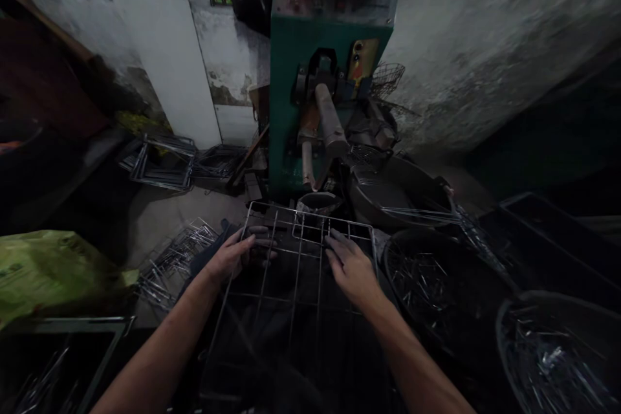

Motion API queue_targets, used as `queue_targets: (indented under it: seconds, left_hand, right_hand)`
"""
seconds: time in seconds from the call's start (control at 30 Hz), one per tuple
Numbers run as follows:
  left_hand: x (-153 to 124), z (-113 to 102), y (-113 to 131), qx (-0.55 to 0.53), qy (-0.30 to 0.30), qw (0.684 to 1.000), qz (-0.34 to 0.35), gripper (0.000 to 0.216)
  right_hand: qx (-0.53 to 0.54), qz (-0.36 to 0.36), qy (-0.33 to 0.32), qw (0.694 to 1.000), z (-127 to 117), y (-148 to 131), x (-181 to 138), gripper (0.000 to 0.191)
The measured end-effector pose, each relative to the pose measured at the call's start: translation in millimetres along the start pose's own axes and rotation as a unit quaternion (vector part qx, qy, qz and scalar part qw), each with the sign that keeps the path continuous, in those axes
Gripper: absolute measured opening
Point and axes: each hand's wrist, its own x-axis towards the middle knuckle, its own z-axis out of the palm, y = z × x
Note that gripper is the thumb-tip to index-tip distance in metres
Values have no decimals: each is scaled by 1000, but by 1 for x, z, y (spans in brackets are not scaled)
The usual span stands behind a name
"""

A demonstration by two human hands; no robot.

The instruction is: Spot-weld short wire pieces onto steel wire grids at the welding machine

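One wire grid [294, 301] lies before us, at its left edge our left hand [235, 252], fingers loosely extended; our right hand [352, 265], fingers slightly spread, meets the far wires (whether either grips, we cannot tell). Around us: grey floor [213, 204], dark basins [480, 284], green machine [284, 90], stained wall [446, 52].

Wire grid [294, 299]: before the person; left hand [245, 249] at its far left corner, right hand [348, 262] towards its far right;
Machine [330, 32]: beyond the grid, in front of the wall [446, 58];
Bag [53, 272]: left;
Wire pile [177, 265]: on the floor [208, 202], between bag and grid;
Stacked frames [162, 171]: behind that pile, left of the machine;
Basins [427, 181]: right of the grid; metal pieces [557, 362] in the nearest;
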Motion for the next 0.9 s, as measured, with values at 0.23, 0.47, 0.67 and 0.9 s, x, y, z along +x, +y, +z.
queue_targets:
  seconds: [0.23, 0.47, 0.67, 0.9]
  left_hand:
    - [-7, 3, -2, -1, -1, 1000, 27, 29]
    - [-11, -3, -5, -14, 9, 999, 41, 26]
    - [-15, -10, -7, -34, 16, 998, 47, 25]
    - [-21, -5, -3, -49, 41, 996, 69, 23]
  right_hand:
    - [-15, 196, -110, 974, -7, -18, 18, 28]
    - [-6, 219, -164, 962, 0, -25, 39, 20]
    - [-30, 209, -144, 967, 4, -31, 38, 20]
    - [-47, 201, -125, 970, 7, -42, 40, 22]
